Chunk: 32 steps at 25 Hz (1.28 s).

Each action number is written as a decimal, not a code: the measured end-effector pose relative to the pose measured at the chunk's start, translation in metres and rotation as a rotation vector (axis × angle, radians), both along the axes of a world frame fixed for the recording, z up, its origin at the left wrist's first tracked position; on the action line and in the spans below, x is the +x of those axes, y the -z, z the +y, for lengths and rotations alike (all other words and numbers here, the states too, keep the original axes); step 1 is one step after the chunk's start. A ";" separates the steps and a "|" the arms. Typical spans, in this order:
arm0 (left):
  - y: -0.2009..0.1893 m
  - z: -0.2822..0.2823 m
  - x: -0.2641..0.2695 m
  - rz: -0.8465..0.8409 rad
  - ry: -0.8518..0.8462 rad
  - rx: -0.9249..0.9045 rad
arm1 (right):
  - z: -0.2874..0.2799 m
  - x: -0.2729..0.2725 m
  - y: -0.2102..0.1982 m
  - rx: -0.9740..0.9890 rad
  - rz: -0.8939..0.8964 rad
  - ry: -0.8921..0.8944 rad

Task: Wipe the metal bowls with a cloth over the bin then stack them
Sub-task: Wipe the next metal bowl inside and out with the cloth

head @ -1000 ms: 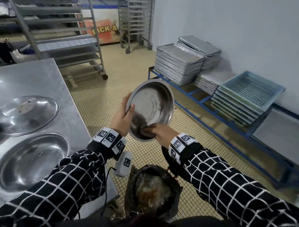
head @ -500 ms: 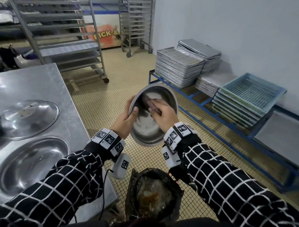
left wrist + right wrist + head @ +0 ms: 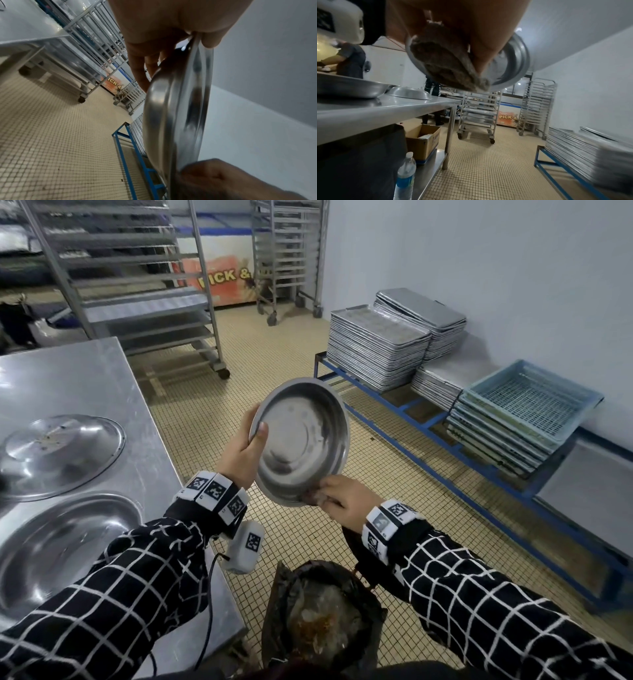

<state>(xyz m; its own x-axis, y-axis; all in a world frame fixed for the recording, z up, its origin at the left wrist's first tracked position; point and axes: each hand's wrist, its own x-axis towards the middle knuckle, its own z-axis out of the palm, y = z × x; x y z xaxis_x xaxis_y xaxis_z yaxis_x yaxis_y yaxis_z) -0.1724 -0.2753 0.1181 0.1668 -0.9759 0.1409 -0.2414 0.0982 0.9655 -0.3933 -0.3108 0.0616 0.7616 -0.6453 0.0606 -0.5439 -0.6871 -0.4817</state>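
A round metal bowl (image 3: 303,440) is held tilted on edge above the black-bagged bin (image 3: 322,614). My left hand (image 3: 245,451) grips its left rim, thumb inside and fingers behind, as the left wrist view shows with the bowl (image 3: 176,115) edge-on. At the bowl's lower rim my right hand (image 3: 342,501) holds a brownish cloth (image 3: 313,496) against the metal; the right wrist view shows the cloth (image 3: 443,66) bunched under the fingers against the bowl (image 3: 510,63). On the steel table (image 3: 78,385) lie an upturned bowl (image 3: 54,453) and an upright bowl (image 3: 58,549).
A blue low rack (image 3: 428,419) to the right carries stacked baking trays (image 3: 376,347) and blue crates (image 3: 524,412). Wheeled tray racks (image 3: 137,285) stand behind the table. A cardboard box (image 3: 423,142) and a water bottle (image 3: 405,177) sit under the table. People stand beyond the table.
My right hand with the cloth has swept from the bowl's upper inside down to its lower rim. The bowl has tipped a little more upright in my left hand.
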 end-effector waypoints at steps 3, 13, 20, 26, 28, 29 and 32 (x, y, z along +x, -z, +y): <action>0.004 -0.002 0.005 -0.032 -0.007 -0.010 | -0.006 0.000 -0.010 0.261 -0.336 0.332; -0.016 -0.004 -0.014 0.035 0.053 -0.097 | -0.048 0.033 -0.023 -0.150 -0.320 0.410; -0.014 -0.010 0.000 -0.062 -0.061 -0.178 | -0.007 0.046 -0.013 0.104 -0.221 0.122; 0.001 -0.012 0.001 -0.021 -0.218 -0.189 | 0.015 0.048 -0.027 0.269 -0.574 0.484; -0.003 -0.010 -0.006 -0.024 -0.227 -0.178 | 0.028 0.071 -0.032 0.151 -0.606 0.330; -0.006 -0.009 -0.009 -0.019 -0.206 -0.192 | 0.033 0.080 -0.030 0.081 -0.547 0.204; -0.012 -0.009 -0.003 -0.004 -0.177 -0.220 | 0.021 0.074 -0.011 -0.167 -0.269 0.064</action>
